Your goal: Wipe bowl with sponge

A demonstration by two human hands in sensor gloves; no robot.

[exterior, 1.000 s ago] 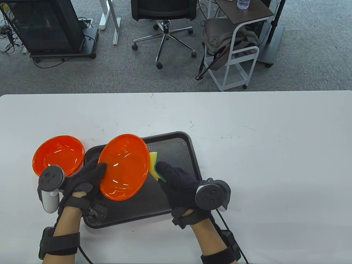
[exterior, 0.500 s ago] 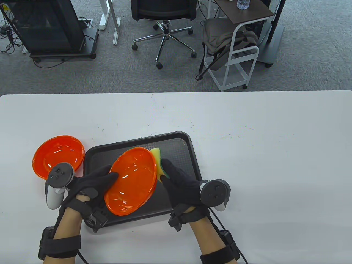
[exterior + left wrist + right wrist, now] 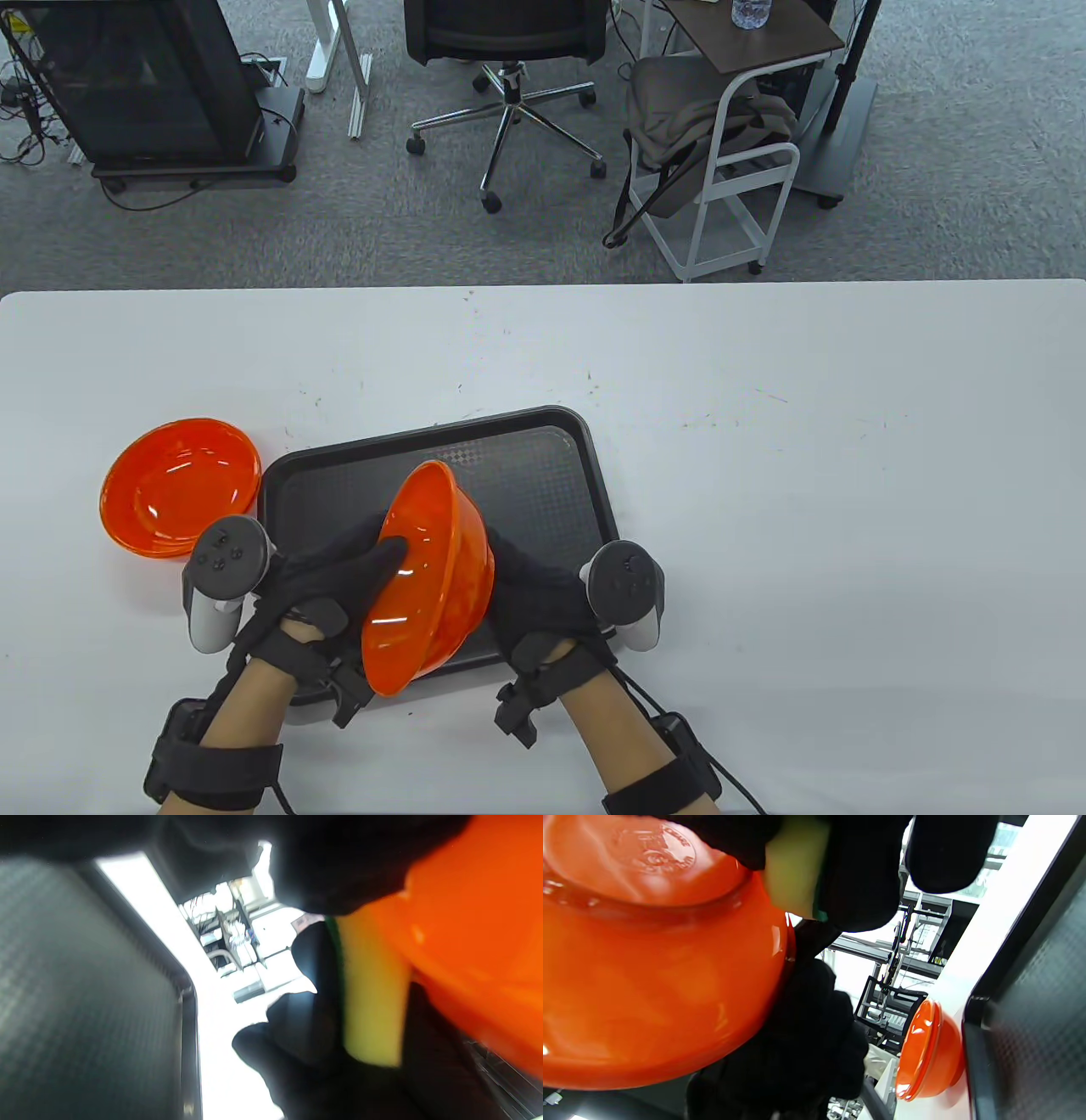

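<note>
The orange bowl (image 3: 437, 577) is held up on edge above the near part of the black tray (image 3: 543, 475), its opening turned toward the person's left and its rounded underside facing right. The left hand (image 3: 339, 573) grips it at the rim, thumb lying inside the hollow and the other fingers out of sight behind the wall. The right hand (image 3: 543, 598) sits just beyond the bowl's outer side and is largely hidden by it in the table view; the right wrist view shows its fingers curled around the yellow-and-green sponge (image 3: 795, 870), with the yellow face pressed against the bowl's base near the foot ring. The left wrist view shows the same sponge as a yellow strip with a thin green edge, flat against the orange wall. So the surface to be wiped lies directly left of the right hand, touching the sponge, and the sponge's long side appears to run along the curve of the bowl. The stroke to come looks like a sweep around the outside, the left hand steadying or turning the bowl. A second orange bowl (image 3: 180, 486) rests on the white table (image 3: 806, 509), left of the tray.
</note>
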